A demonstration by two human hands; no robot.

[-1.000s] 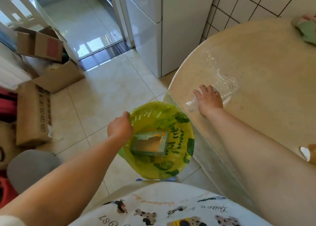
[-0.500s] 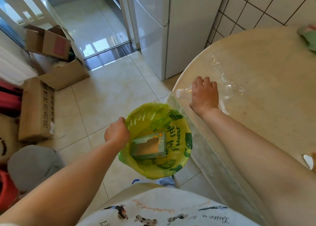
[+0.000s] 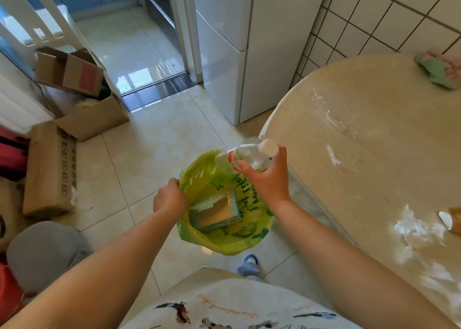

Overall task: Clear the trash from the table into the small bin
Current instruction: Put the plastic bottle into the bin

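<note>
The small bin (image 3: 219, 244), lined with a yellow-green printed bag, hangs beside the table edge with a green carton (image 3: 217, 211) lying inside it. My left hand (image 3: 170, 199) grips the bin's left rim. Over the bin's far rim my right hand (image 3: 268, 179) holds a clear plastic bottle (image 3: 245, 154) with a white cap and a red-edged label. The round beige table (image 3: 374, 154) lies to the right.
A green and pink cloth (image 3: 439, 70) lies at the table's far edge, and a brown item (image 3: 455, 220) with a white piece sits at its right edge. A white fridge (image 3: 239, 54) stands behind the bin. Cardboard boxes (image 3: 50, 169) and a grey cushion (image 3: 42, 251) crowd the floor left.
My right hand has picked the clear bottle up off the table and carried it left over the bin. My left hand has kept its hold on the bin's rim.
</note>
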